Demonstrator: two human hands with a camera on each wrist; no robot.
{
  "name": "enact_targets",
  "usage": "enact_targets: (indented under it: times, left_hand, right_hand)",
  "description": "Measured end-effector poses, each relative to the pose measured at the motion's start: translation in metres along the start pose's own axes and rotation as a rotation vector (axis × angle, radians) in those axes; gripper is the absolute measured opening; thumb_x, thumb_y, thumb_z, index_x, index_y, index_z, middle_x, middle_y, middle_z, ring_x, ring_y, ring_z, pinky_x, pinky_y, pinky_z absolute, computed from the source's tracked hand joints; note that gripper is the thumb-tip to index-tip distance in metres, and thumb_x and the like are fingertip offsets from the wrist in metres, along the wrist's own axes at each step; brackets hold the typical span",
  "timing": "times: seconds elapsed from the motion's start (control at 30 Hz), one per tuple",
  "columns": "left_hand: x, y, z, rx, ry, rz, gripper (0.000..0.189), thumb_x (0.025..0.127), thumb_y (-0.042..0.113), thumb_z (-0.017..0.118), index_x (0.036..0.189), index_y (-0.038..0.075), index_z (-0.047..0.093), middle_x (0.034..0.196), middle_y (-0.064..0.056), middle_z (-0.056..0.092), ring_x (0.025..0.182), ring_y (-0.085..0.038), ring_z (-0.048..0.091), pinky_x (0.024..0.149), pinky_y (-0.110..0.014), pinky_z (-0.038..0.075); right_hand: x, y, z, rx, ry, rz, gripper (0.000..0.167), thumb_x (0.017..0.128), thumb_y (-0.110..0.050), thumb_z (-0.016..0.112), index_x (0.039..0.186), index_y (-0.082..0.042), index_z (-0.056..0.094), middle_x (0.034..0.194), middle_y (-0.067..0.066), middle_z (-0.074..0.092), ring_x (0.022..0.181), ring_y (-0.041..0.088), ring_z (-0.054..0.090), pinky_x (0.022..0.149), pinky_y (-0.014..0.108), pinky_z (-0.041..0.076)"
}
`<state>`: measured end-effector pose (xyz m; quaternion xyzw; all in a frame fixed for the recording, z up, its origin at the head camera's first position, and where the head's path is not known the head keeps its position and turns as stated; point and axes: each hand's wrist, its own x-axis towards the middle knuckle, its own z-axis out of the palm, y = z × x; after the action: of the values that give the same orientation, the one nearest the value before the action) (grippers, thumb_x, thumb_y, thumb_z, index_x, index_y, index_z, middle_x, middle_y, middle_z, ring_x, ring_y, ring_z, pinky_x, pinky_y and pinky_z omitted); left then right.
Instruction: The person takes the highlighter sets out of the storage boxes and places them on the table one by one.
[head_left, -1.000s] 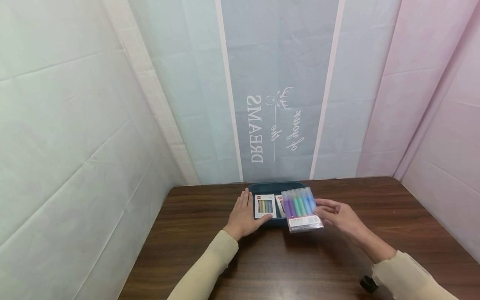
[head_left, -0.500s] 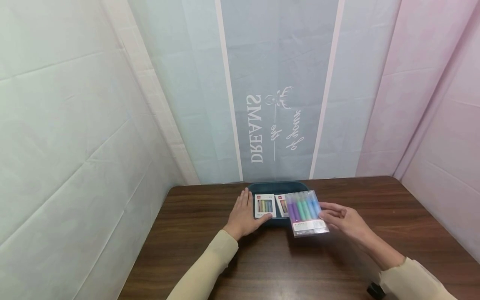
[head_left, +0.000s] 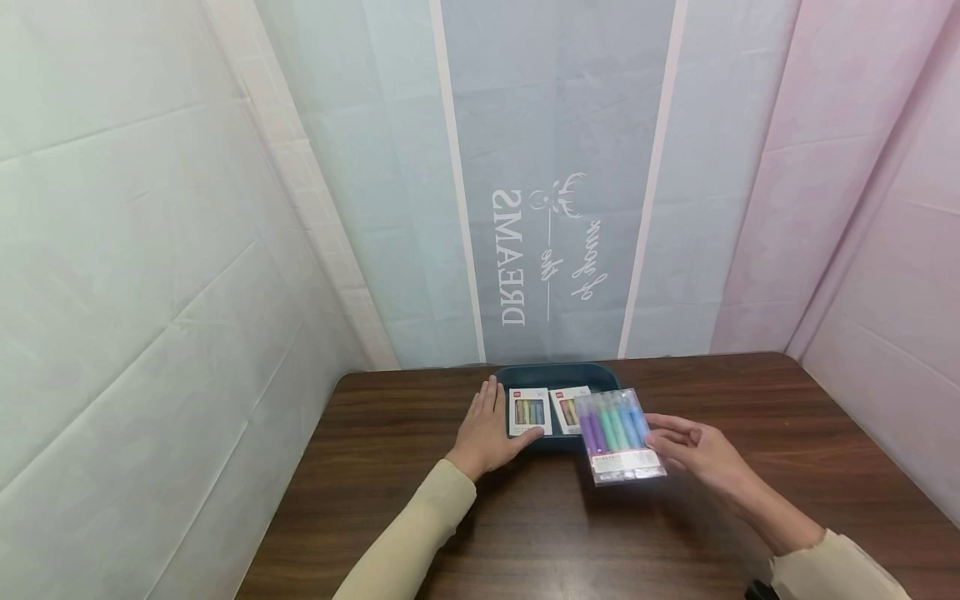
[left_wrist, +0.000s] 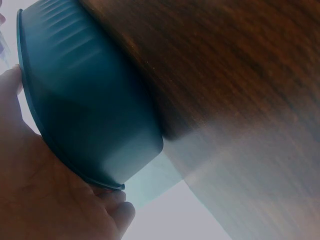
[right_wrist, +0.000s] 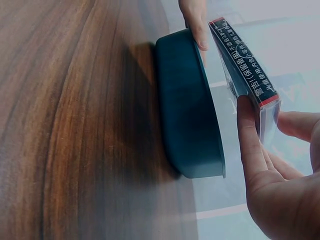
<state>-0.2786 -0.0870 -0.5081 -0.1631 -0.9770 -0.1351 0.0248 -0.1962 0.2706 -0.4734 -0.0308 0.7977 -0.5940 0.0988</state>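
Observation:
A dark teal plastic bin [head_left: 562, 375] stands at the table's far edge. My left hand [head_left: 486, 433] rests on its left end, fingers straight along the side and thumb at the front rim. Inside the bin lie two white boxes with windows showing coloured sticks, a left box [head_left: 530, 412] and a slightly tilted right box [head_left: 566, 408]. With thumb and fingers, my right hand [head_left: 697, 454] pinches the right edge of a clear pack of purple, green and blue pens [head_left: 617, 433]. In the right wrist view this pack [right_wrist: 245, 60] is held above the bin's rim level.
The brown wood-grain table [head_left: 525, 533] reaches toward me. Behind it hangs a pale fabric backdrop [head_left: 585, 100] with mirrored lettering, and further fabric walls close in both sides. A small black object [head_left: 759, 590] shows beside the right sleeve.
My right hand has drawn the pen pack rightward and toward me, uncovering more of the right white box. The left hand and the bin have stayed in place.

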Motion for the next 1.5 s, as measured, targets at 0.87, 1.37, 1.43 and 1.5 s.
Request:
enact_targets:
  times: [0.87, 1.37, 1.43, 1.5]
  left_hand:
    - [0.0, 0.001, -0.001, -0.015, -0.009, 0.006, 0.117, 0.096, 0.085, 0.048, 0.169, -0.003, 0.022, 0.179, -0.018, 0.013, 0.166, -0.032, 0.013, 0.134, -0.043, 0.018]
    - [0.001, -0.001, 0.0, -0.011, -0.006, 0.003, 0.117, 0.096, 0.086, 0.046, 0.169, -0.002, 0.023, 0.179, -0.018, 0.013, 0.166, -0.031, 0.013, 0.134, -0.043, 0.018]
    - [0.001, -0.001, 0.0, -0.012, -0.006, 0.003, 0.117, 0.095, 0.086, 0.046, 0.169, -0.002, 0.023, 0.179, -0.018, 0.013, 0.166, -0.031, 0.013, 0.134, -0.043, 0.018]
    - [0.001, -0.001, -0.001, -0.013, -0.006, 0.001, 0.117, 0.095, 0.086, 0.046, 0.169, -0.002, 0.023, 0.179, -0.018, 0.013, 0.166, -0.031, 0.013, 0.134, -0.043, 0.018]
  right_hand:
    - [-0.016, 0.014, -0.003, -0.011, -0.013, 0.056, 0.067, 0.109, -0.033, 0.066, 0.16, 0.003, 0.044, 0.137, 0.021, 0.071, 0.108, 0.014, 0.073, 0.089, 0.03, 0.062]
    - [-0.029, 0.024, -0.017, -0.036, -0.045, 0.091, 0.068, 0.111, -0.035, 0.062, 0.163, 0.003, 0.04, 0.144, 0.025, 0.065, 0.113, 0.015, 0.073, 0.093, 0.033, 0.063]
    - [-0.031, 0.025, -0.017, -0.034, -0.046, 0.105, 0.069, 0.111, -0.037, 0.062, 0.163, 0.002, 0.04, 0.147, 0.025, 0.063, 0.115, 0.016, 0.072, 0.094, 0.033, 0.062]
    - [-0.032, 0.026, -0.018, -0.026, -0.049, 0.119, 0.07, 0.111, -0.038, 0.062, 0.164, 0.001, 0.039, 0.148, 0.025, 0.062, 0.116, 0.017, 0.071, 0.095, 0.034, 0.062]
